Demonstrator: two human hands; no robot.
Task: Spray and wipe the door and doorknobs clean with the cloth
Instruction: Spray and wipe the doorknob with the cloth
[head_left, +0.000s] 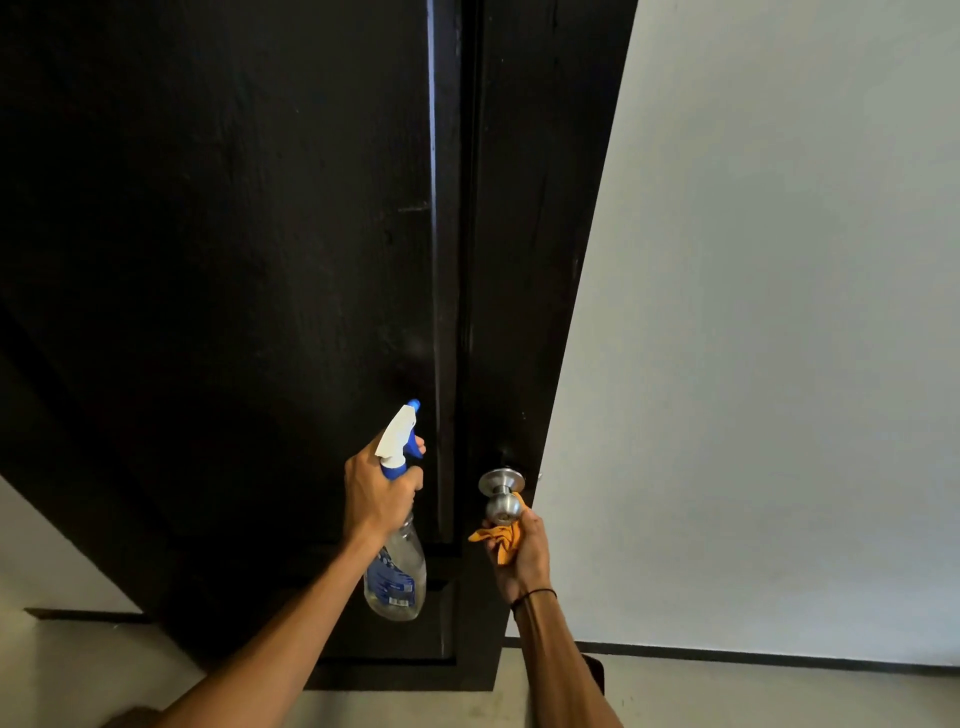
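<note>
Orange cloth (501, 540) in right hand (522, 558) | left hand (376, 491) grips spray bottle (397, 566) | label unreadable

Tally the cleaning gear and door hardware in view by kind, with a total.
Spray bottle: 1
Cloth: 1
Doorknob: 1
Door: 1
Total: 4

A pale wall (779, 312) stood right of the doorway, above a dark baseboard (779, 659) and a greyish, perhaps concrete, floor (753, 699).
</note>
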